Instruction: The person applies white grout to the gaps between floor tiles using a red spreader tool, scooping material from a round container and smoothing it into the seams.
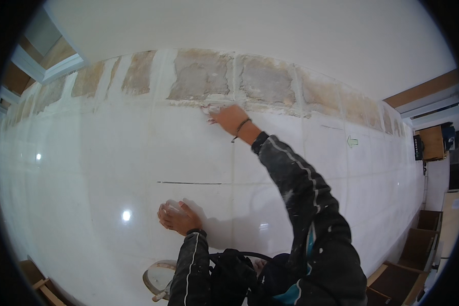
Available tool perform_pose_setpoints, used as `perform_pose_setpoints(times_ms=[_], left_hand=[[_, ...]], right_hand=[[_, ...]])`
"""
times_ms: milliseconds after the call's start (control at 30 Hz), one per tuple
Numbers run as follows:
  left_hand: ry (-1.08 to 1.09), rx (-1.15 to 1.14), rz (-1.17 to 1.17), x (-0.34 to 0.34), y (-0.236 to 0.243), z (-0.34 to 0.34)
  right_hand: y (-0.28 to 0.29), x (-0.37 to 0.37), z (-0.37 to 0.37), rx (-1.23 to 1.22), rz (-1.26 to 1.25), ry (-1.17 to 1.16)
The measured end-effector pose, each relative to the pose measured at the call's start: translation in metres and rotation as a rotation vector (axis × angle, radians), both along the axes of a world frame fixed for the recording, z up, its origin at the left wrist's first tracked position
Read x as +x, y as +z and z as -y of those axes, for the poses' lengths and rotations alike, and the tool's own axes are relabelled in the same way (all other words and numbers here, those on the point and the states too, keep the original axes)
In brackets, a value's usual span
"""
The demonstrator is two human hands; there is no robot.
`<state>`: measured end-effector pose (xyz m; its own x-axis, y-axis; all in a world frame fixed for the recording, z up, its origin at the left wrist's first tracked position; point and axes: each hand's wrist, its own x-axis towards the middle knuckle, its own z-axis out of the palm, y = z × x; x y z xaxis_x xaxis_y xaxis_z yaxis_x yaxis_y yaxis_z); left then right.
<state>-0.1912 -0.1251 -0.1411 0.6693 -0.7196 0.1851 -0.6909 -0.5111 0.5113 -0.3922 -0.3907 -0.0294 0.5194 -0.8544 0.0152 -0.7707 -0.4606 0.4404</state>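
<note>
My right hand (227, 118) is at the lower edge of a strip of bare, patchy wall base (265, 81), its fingers closed around something small and pale that I cannot make out. A dark cord circles that wrist. My left hand (178, 217) rests on the glossy white tiled floor (112, 153) with its fingers apart and slightly bent. Near it lies a thin dark line (188, 182) on the tiles. A round container (151, 280) with what looks like a handled tool across it stands left of my left forearm.
A white wall (290, 30) rises above the stripped band. Door frames (61, 66) show at both upper sides. Cardboard and dark boxes (432, 145) stand at the right, with brown wooden pieces (413, 250) at lower right and more at lower left. A green arrow (352, 141) marks a tile.
</note>
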Motion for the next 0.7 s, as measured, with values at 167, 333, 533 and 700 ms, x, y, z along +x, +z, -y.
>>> perform_pose_setpoints(times_ms=[167, 333, 533, 700], left_hand=[[-0.007, 0.097, 0.012, 0.008, 0.011, -0.005], [-0.050, 0.098, 0.020, 0.003, 0.013, -0.007], [-0.063, 0.124, 0.013, 0.001, 0.020, -0.008], [-0.045, 0.135, 0.024, 0.009, 0.017, -0.009]], right_hand=[[0.082, -0.006, 0.024, 0.261, 0.125, -0.187], [0.086, -0.006, 0.058, 0.269, 0.154, -0.239], [0.061, 0.025, 0.067, 0.300, 0.060, -0.183], [0.057, 0.052, 0.042, 0.389, 0.050, -0.158]])
